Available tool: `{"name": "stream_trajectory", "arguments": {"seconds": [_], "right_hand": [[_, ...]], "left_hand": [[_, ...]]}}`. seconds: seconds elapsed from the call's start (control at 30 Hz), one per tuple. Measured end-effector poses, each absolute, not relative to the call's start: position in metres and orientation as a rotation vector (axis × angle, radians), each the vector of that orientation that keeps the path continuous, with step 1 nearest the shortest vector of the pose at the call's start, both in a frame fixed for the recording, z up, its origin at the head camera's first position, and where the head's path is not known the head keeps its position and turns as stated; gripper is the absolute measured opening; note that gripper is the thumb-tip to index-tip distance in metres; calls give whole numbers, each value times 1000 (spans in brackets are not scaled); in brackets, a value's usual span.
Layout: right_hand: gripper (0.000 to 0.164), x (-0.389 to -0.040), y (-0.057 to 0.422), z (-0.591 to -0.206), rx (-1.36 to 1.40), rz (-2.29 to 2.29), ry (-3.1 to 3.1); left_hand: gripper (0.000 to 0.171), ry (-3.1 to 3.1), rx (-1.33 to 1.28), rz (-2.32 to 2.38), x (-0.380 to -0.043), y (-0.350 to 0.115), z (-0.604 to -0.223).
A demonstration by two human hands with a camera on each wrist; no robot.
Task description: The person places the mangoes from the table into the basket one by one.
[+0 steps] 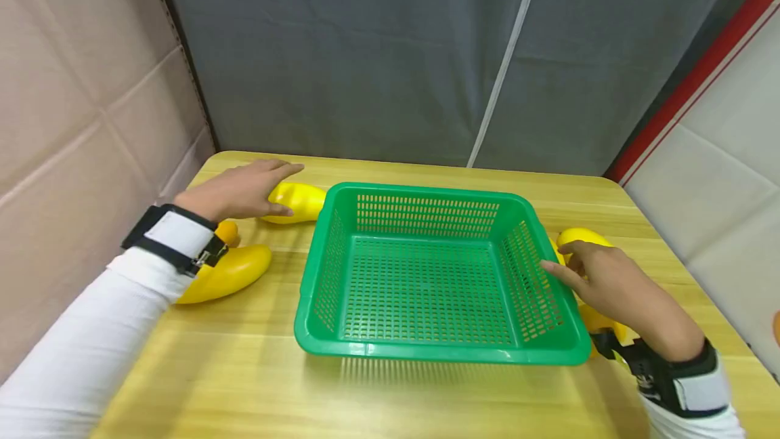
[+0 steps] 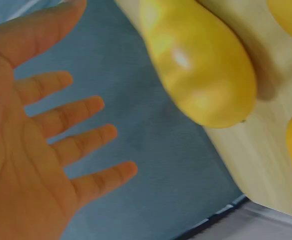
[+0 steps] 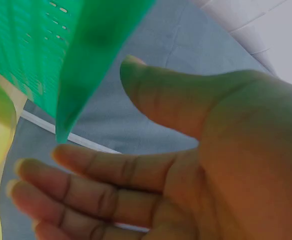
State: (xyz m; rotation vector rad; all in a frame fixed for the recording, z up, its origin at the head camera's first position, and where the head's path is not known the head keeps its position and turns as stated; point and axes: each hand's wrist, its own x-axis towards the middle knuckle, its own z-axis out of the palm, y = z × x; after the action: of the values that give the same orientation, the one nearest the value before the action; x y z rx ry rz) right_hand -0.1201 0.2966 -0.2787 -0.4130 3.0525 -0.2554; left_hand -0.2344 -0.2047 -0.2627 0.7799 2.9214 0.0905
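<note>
Fingers outspread on left hand (image 1: 248,190), relaxed and empty on right hand (image 1: 615,284); between them, basket (image 1: 439,351), lengthwise from hand to hand, nearer right fingers; yellow fruit (image 1: 307,203) near left.

Green basket (image 1: 426,290): one. Yellow fruits (image 1: 298,202): at least four. Orange fruits (image 1: 227,232): at least one. Wrist straps (image 1: 177,239): two.

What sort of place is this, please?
Possibly a makeshift work booth, though the wider building isn't shown: a wood-grain table has a grey fabric backdrop behind it and pale side panels at left and right.
</note>
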Motion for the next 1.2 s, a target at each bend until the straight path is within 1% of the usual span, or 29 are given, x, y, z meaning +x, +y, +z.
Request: {"name": "stream_trajectory", "arguments": {"seconds": [0.13,0.27,0.5,0.67,0.8,1.2], "right_hand": [[56,-124,292,-283,-424,-249,3028],[47,-126,289,-286,-456,-230,3031],[38,-127,285,-289,-435,-229,3041],[36,-127,284,-291,-412,-235,3038],[37,-128,284,-292,-406,-237,3039],[37,-131,282,-293,-416,-247,3044]], "left_hand": [[84,2864,701,68,-256,-205,-274],[85,2841,654,39,-269,-206,-285],[74,2828,608,-13,-282,-202,-299],[67,2835,574,-33,-284,-199,-306],[65,2867,578,-67,-284,-198,-310],[72,2909,557,-160,-286,-194,-312]]}}
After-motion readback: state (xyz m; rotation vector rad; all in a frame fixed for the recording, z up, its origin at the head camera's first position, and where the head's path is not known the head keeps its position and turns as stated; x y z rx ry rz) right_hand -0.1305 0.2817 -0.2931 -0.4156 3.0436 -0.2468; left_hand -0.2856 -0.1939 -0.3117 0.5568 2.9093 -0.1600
